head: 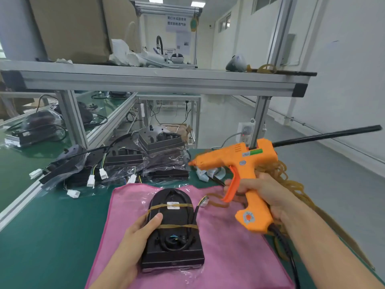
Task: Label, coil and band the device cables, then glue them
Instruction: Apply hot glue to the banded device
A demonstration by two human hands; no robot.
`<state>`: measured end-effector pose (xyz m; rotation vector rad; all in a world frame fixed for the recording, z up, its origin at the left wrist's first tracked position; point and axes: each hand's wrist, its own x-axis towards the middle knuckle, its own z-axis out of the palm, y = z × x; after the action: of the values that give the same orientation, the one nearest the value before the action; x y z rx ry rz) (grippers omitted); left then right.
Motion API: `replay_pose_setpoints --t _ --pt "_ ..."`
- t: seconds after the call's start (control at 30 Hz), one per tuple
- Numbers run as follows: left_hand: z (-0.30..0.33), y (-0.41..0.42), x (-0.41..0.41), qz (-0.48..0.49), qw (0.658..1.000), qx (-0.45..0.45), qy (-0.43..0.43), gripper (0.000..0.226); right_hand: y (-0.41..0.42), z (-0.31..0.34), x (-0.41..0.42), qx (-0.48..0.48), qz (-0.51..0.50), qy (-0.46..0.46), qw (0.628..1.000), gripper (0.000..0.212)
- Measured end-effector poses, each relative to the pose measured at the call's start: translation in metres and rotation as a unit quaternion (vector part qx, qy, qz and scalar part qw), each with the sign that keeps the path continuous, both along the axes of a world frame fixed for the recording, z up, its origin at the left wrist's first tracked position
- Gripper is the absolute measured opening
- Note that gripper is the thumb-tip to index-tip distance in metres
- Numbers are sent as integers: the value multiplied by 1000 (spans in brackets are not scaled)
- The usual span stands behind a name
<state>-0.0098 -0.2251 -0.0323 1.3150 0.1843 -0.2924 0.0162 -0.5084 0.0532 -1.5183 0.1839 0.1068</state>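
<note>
A black device (174, 238) lies on a pink cloth (225, 243), its black cable coiled on top and held by two tan rubber bands, with a white label (173, 205) near its far end. My left hand (139, 232) grips the device's left side, thumb on top. My right hand (264, 195) holds an orange glue gun (241, 163) by the handle, above and to the right of the device. Its nozzle points left and a black glue stick (325, 137) juts out behind it.
Several bagged black devices (129, 161) with white connectors are piled beyond the cloth on the green bench (52, 236). A heap of tan rubber bands (291, 180) lies at the right. An aluminium shelf frame (158, 80) crosses overhead. A power strip (245, 130) hangs on the frame post.
</note>
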Motion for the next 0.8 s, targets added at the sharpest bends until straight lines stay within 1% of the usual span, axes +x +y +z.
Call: replay_pose_setpoints --t 0.07,0.13,0.17,0.23,0.33,0.47,0.6,0.67,0.73,0.8 --pt "3 -1 3 23 1000 9 -4 29 5 12 4 76 35 -11 996 31" --pt "5 -1 7 39 999 18 0 33 12 23 8 116 83 1 990 31" --pt "6 0 9 40 999 23 2 36 16 27 10 120 108 7 987 29" --pt "6 2 11 38 999 29 7 36 22 34 16 99 147 21 984 28" --pt "4 6 13 48 999 19 5 31 29 40 25 37 170 50 983 26" --pt "0 6 16 65 998 6 -8 29 32 46 33 -58 200 18 978 17" --pt "1 6 17 88 995 -28 -23 26 19 46 33 -71 247 -20 966 16" --pt "1 6 17 94 994 -45 -32 24 9 46 30 -59 280 -21 958 23" --pt "2 6 16 100 992 -59 -44 24 -2 47 29 -47 304 -16 951 40" --pt "1 5 16 109 990 -65 -54 26 -8 45 27 -76 301 -19 950 55"
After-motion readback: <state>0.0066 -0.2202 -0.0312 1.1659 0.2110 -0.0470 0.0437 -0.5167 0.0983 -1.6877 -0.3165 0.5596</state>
